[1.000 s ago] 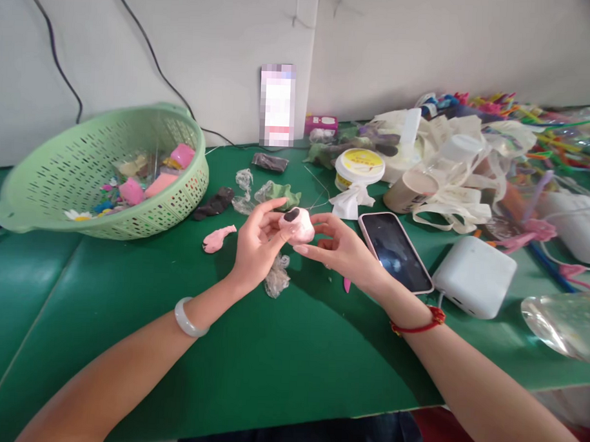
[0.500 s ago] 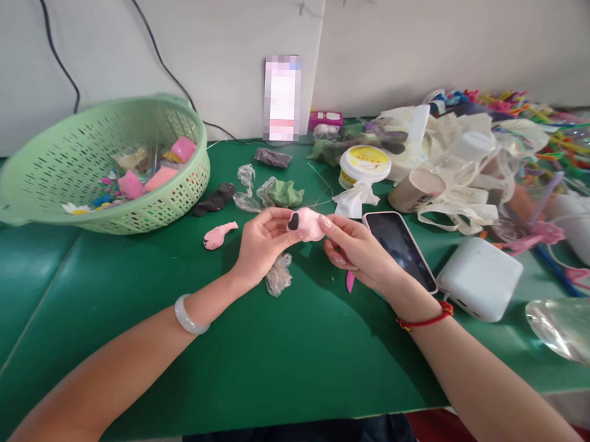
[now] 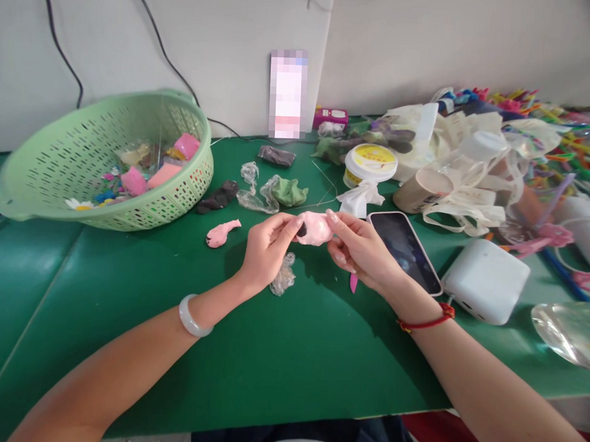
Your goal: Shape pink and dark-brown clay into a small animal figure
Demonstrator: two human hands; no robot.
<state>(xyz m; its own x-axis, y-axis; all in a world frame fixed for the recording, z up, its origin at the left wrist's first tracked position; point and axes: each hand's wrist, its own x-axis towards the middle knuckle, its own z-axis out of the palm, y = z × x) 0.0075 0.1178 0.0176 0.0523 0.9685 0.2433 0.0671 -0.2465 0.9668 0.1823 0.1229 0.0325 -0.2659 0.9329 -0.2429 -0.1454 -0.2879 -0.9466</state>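
Head: clay [image 3: 314, 228], green tbl [image 3: 251, 374], white wall [image 3: 402, 51]

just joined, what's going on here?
A person is pinching a lump of pink modelling clay between their left hand and right hand. A dark patch shows on the lump near the left fingers. A smaller pink clay piece lies on the green mat, near a green plastic basket and a phone.
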